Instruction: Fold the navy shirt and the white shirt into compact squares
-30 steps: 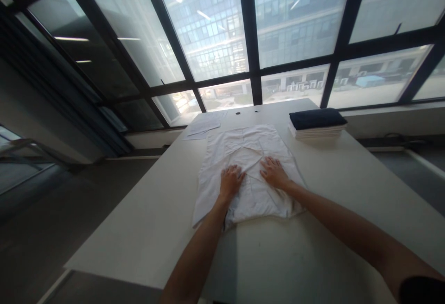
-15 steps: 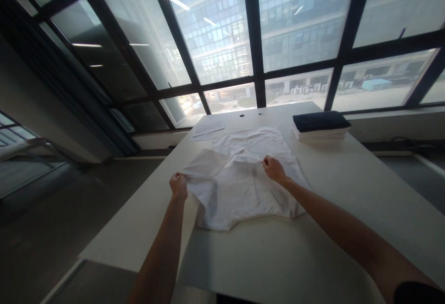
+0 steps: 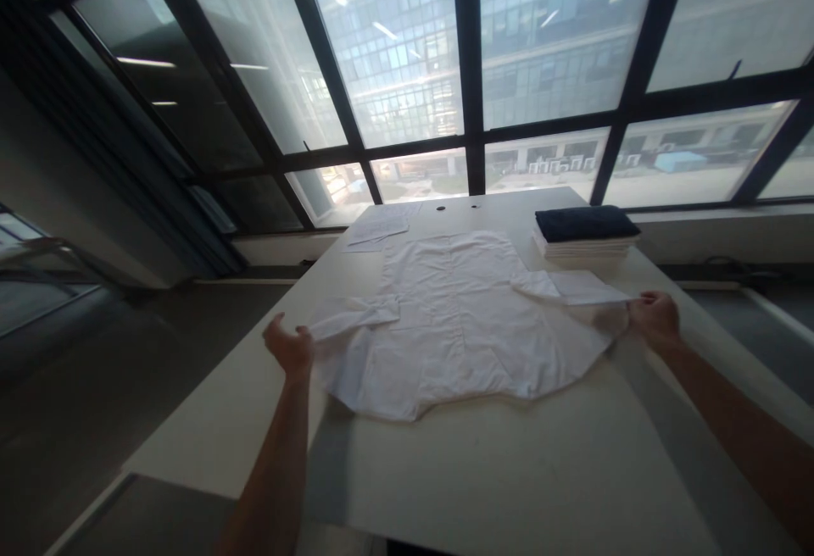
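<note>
A white shirt (image 3: 458, 310) lies spread and wrinkled on the white table, with a line running down its middle. At its right side, a flap of the cloth is stretched outward and slightly raised, and my right hand (image 3: 655, 317) pinches its edge. My left hand (image 3: 291, 349) is beside the shirt's left flap, with its thumb and fingers apart. It is close to the cloth's edge; whether it touches it I cannot tell.
Behind the shirt on the right is a stack of folded white cloths with a dark folded cloth (image 3: 586, 223) on top. Paper sheets (image 3: 381, 224) lie at the back left of the table (image 3: 496, 471). Large dark-framed windows (image 3: 471, 73) rise beyond the table.
My right hand has moved far to the right, drawing the shirt's right flap outward. My left hand has shifted slightly left and opened. The shirt now lies wider across the table.
</note>
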{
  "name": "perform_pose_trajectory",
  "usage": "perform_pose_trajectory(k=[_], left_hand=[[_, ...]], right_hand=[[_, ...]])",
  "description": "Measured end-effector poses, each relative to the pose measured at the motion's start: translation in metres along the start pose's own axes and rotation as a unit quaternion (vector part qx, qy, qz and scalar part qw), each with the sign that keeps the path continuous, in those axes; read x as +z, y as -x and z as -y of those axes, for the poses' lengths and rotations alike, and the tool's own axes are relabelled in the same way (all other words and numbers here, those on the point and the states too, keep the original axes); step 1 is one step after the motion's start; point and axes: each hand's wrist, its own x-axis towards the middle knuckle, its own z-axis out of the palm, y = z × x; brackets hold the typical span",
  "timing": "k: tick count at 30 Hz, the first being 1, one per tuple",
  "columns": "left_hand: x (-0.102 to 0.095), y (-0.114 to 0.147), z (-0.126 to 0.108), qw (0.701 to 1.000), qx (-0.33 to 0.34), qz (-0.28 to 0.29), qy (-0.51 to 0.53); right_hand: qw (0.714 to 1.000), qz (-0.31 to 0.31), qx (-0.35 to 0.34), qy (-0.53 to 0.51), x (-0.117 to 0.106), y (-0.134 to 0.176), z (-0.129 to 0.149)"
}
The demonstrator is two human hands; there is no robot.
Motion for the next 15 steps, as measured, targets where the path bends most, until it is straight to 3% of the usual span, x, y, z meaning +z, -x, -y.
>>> perform_pose_trajectory(k=[2, 4, 6, 8, 11, 15], left_hand=[[0.02, 0.012, -0.02, 0.993, 0.092, 0.069, -0.016], [0.04, 0.025, -0.038, 0.97, 0.167, 0.177, -0.024], [0.054, 0.035, -0.05, 0.955, 0.175, 0.237, -0.04], [0.061, 0.037, -0.054, 0.961, 0.106, 0.255, -0.032], [0.059, 0.028, -0.048, 0.968, -0.013, 0.248, 0.016], [0.039, 0.005, -0.03, 0.983, -0.094, 0.153, 0.041]], right_hand=[[0.999, -0.012, -0.046, 0.016, 0.001, 0.011, 0.005], [0.987, 0.008, -0.158, 0.035, 0.01, 0.025, 0.024], [0.969, 0.043, -0.236, 0.061, 0.023, 0.039, 0.049], [0.958, 0.099, -0.254, 0.084, 0.036, 0.049, 0.071], [0.956, 0.163, -0.228, 0.084, 0.051, 0.049, 0.087], [0.979, 0.138, -0.146, 0.042, 0.054, 0.024, 0.074]])
